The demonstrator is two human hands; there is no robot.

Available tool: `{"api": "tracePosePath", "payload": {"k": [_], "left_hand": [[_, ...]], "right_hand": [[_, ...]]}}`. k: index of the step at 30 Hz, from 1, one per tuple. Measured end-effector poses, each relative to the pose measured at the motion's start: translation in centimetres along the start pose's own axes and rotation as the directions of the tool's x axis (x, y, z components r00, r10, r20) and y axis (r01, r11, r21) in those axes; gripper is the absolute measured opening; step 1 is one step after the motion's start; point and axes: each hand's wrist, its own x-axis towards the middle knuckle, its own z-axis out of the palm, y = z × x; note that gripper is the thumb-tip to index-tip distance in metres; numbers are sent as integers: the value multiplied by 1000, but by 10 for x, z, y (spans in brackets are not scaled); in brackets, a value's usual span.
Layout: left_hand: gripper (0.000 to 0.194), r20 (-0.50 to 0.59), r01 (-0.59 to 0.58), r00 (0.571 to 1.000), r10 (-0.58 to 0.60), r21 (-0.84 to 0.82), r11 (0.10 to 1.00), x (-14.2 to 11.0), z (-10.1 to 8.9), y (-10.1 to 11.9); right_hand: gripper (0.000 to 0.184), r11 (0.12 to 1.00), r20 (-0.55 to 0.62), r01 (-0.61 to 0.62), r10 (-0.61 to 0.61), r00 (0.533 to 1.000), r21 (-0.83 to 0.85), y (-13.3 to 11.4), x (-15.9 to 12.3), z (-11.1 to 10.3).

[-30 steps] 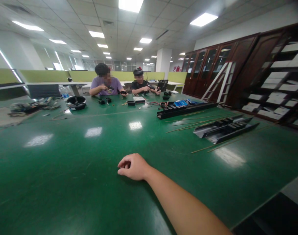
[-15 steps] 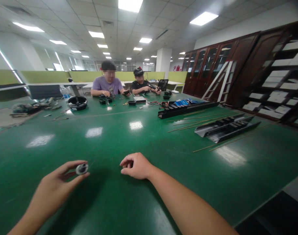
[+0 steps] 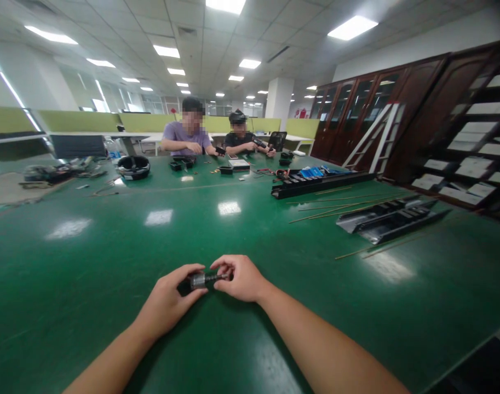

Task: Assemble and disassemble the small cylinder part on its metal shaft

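Between the thumb and fingers of my left hand (image 3: 173,295) is a small metal cylinder with a thin dark ridged shaft (image 3: 199,280). Its silver body lies sideways, and the shaft points right. My right hand (image 3: 239,278) has its curled fingers and thumb around the shaft's far end, whose tip they hide. Both hands are low over the front middle of the green table (image 3: 233,235). The exact kind of the part is too small to make out.
Black metal channels (image 3: 391,219) and thin rods (image 3: 327,212) lie at right. Farther back are a longer channel (image 3: 323,183) with blue pieces and a black headset (image 3: 132,168). Two people (image 3: 188,134) work at the far side. A stepladder (image 3: 381,137) stands by the cabinets.
My left hand has moved right with the metal cylinder, turning it from end-on to sideways. My right hand now meets its shaft. The view has shifted slightly.
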Motion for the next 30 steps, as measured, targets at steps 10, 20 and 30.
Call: {"api": "tracePosePath", "payload": {"k": [10, 20, 30], "left_hand": [[25, -90, -31, 996, 28, -36, 999, -1, -3, 6], [28, -24, -3, 1000, 2, -34, 999, -2, -4, 8], [29, 0, 15, 1000, -15, -26, 1000, -1, -4, 10]], "right_hand": [[41, 997, 62, 25, -20, 998, -76, -6, -3, 3], [34, 994, 35, 26, -22, 999, -102, -11, -5, 3], [31, 997, 45, 56, -53, 998, -59, -14, -7, 0]]}}
